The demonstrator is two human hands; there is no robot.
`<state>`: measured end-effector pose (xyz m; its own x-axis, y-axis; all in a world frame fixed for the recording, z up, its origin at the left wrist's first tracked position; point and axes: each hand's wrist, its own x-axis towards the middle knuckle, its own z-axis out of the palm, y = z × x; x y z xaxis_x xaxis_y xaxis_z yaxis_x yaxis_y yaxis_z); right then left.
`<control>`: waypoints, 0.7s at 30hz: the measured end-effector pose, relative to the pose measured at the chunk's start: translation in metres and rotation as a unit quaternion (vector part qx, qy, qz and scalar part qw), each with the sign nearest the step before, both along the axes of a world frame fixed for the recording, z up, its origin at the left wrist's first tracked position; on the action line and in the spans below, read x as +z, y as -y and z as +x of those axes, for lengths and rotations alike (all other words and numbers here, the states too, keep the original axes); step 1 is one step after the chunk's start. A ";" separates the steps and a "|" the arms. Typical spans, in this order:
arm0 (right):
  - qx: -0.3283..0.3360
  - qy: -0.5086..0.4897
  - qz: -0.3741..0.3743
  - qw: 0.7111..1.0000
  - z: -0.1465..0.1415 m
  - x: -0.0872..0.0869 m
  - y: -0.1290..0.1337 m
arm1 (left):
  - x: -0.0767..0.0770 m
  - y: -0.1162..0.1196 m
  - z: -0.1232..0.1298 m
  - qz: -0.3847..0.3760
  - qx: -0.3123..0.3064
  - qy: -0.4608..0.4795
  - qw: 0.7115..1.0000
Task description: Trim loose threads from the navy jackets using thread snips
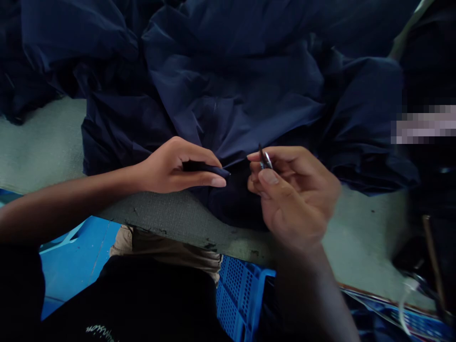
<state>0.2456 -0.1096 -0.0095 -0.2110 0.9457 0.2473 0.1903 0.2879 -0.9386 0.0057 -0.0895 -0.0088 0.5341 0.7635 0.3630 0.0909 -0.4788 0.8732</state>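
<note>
My left hand (178, 166) pinches a folded edge of a navy garment (235, 114) between thumb and fingers. The garment lies bunched over the table, and part of it hangs at the front edge. To the right, a short gap away, my right hand (299, 190) is closed around small metal thread snips (264, 160). Their dark tip points up between thumb and forefinger; the rest is hidden in the palm. A thin line, perhaps a thread, runs from the pinched edge towards the right fingertips.
The grey-green table (366, 223) has a worn front edge. Below it stands a blue plastic basket (242, 294). More dark cloth (14, 90) lies at the far left. A white cable (404, 304) and a thin brown rod (433, 261) are at the lower right.
</note>
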 end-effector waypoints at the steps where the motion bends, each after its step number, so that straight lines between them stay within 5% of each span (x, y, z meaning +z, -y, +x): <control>1: -0.002 -0.020 -0.004 1.000 -0.001 0.001 0.000 | 0.000 0.000 -0.001 0.003 -0.002 -0.005 1.000; 12: 0.005 0.025 0.065 0.998 -0.010 0.015 0.004 | 0.001 0.002 -0.002 0.003 0.012 -0.009 1.000; 21: 0.016 0.102 0.152 0.983 -0.010 0.017 0.003 | -0.005 0.003 0.002 0.108 0.054 0.035 0.992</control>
<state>0.2359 -0.1125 0.0072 -0.3139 0.8267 0.4669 0.3511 0.5580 -0.7519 0.0073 -0.0923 -0.0139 0.4220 0.7147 0.5578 0.0951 -0.6468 0.7567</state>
